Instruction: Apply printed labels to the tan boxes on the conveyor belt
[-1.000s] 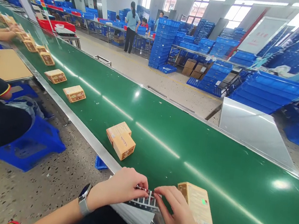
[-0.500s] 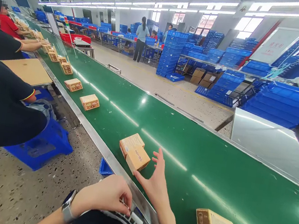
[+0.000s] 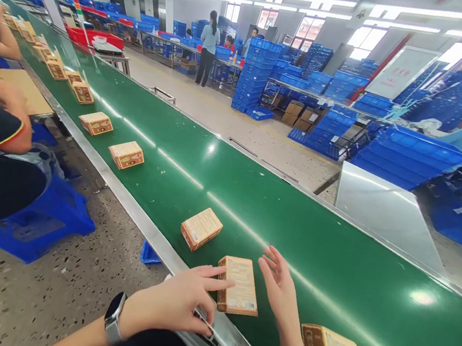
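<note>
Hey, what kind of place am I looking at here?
Most likely a factory packing line. A long green conveyor belt carries small cardboard boxes past seated workers, and stacks of blue plastic crates fill the hall behind. The left hand touches one box.

I see a matt cardboard box [image 3: 240,286] between my grips, on a glossy green belt [image 3: 329,267] edged with brushed metal rail [image 3: 153,236].
</note>
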Tool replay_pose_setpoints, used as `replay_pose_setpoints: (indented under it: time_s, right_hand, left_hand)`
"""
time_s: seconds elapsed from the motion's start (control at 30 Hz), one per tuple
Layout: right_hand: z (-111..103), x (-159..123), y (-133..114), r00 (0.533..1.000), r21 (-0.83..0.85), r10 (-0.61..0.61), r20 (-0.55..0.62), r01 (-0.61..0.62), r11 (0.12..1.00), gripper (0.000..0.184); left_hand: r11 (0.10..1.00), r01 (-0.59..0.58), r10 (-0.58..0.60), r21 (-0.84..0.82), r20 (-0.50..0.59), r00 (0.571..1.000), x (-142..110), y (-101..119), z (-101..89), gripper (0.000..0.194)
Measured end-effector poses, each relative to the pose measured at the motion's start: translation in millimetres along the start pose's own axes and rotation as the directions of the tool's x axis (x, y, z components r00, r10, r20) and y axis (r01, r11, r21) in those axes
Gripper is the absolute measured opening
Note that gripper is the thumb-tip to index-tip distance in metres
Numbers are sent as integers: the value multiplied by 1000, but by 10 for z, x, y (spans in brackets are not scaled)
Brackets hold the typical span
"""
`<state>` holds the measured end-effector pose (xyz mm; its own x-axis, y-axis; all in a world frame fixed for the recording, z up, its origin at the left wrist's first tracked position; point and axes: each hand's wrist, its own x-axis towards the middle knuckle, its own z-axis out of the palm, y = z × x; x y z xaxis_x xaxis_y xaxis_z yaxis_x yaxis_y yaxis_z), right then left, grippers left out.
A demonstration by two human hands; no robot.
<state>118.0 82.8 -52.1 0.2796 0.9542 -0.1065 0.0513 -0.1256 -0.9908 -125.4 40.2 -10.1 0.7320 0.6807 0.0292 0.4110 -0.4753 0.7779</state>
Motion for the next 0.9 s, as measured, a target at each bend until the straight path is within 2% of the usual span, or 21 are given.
replay_pose_setpoints:
  time_s: [0.17, 0.33, 0.53, 0.73, 0.9]
  right_hand:
    - [-33, -348, 71, 993, 108, 83, -88, -73, 991, 55]
    - [11, -621, 88, 981, 177, 164, -100, -145, 973, 49]
    - [52, -725, 74, 962, 189, 174, -208, -136, 973, 45]
    - [131, -828, 73, 919, 206, 155, -363, -83, 975, 41]
    - [85, -852, 59, 903, 174, 131, -410, -63, 983, 39]
  left_hand:
    - [995, -88, 83, 50, 94, 992, 63, -51, 194, 8]
    - [993, -81, 73, 80, 102, 992, 87, 21, 170, 7]
    - [994, -102, 96, 45, 118, 988, 152, 44, 186, 8]
    - [989, -144, 134, 42, 176, 975, 197, 53, 217, 9]
    - [987, -154, 139, 50, 221, 965, 253, 98, 241, 8]
